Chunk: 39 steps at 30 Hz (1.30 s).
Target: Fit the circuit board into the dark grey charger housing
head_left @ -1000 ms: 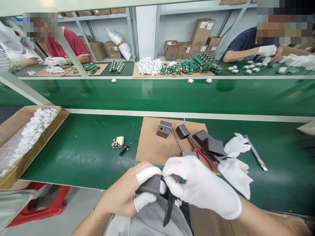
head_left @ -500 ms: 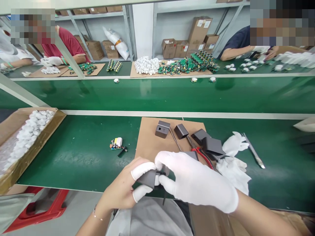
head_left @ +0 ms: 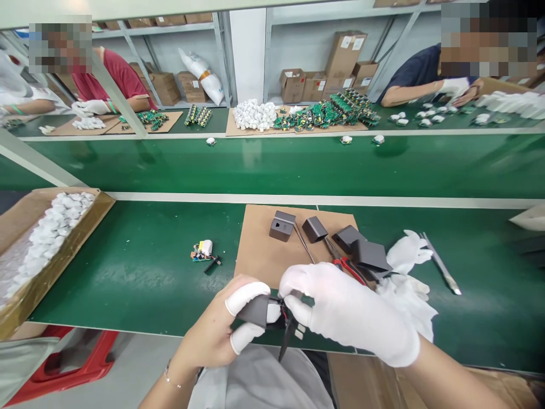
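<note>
Pinching a dark grey plastic housing (head_left: pixel 255 309) between capped thumb and forefinger, the left hand (head_left: pixel 221 332) sits at the near edge of the green bench (head_left: pixel 140 272), just in front of the person's body. White finger cots cover those two fingertips; the rest of that hand is bare. The right hand (head_left: pixel 353 318), in a full white glove, closes thumb and forefinger on the right end of the same housing, where red and black wires and a thin dark strip (head_left: pixel 287 341) hang down from it. Both hands meet on the part, fingers curled tight around it, with no gap showing between them.

Just beyond the hands lies a brown cardboard sheet (head_left: pixel 264 255). On its far side stand two grey housings (head_left: pixel 281 225), with more of them stacked to the right (head_left: pixel 368 254). Red-handled cutters (head_left: pixel 347 267) lie partly under the right hand's knuckles. A pair of loose white gloves (head_left: pixel 409 284) lies right of the sheet, and a slim metal tool (head_left: pixel 440 264) lies further right. Left of the sheet a small circuit board (head_left: pixel 202 250) rests on the bench. At the far left an open carton of white parts (head_left: pixel 46 233) stands. Across the green conveyor (head_left: pixel 276 165), other people work at piles of white shells (head_left: pixel 255 115) and green boards (head_left: pixel 327 113).
</note>
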### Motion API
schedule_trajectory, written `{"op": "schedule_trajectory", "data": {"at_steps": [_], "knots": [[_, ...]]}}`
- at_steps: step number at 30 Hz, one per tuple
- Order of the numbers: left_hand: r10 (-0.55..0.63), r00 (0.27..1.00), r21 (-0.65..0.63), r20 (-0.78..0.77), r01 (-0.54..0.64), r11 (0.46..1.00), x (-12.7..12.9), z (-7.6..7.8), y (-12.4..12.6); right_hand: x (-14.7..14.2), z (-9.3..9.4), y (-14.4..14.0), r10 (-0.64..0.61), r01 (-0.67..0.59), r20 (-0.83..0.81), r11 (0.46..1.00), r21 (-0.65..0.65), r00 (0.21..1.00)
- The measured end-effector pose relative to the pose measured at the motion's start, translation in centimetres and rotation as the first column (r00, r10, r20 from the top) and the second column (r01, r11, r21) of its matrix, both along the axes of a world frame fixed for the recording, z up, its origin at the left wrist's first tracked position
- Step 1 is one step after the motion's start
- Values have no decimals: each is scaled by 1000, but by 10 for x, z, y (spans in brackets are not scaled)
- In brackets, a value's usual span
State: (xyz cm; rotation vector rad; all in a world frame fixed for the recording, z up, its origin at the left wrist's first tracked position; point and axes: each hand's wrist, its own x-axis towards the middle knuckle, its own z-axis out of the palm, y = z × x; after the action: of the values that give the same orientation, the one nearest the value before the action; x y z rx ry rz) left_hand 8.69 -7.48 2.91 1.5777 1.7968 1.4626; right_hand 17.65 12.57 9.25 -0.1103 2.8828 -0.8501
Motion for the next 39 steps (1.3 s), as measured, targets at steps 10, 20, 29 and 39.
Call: {"op": "schedule_trajectory", "data": {"at_steps": [10,20,29,39], "knots": [[-13,996,-66,91,19,998,2,-5,2,-1,-6,3,114,-108,-18,978,181,993],[-58,990,-84,128,69,994,1,-7,5,-2,-19,5,195,-191,-38,978,84,980],[-70,995,102,65,64,993,1,-11,-1,8,-6,18,174,-180,-46,951,-252,984],[-28,987,137,-157,49,989,3,-8,1,10,-8,7,12,-25,-62,974,-224,998]]}}
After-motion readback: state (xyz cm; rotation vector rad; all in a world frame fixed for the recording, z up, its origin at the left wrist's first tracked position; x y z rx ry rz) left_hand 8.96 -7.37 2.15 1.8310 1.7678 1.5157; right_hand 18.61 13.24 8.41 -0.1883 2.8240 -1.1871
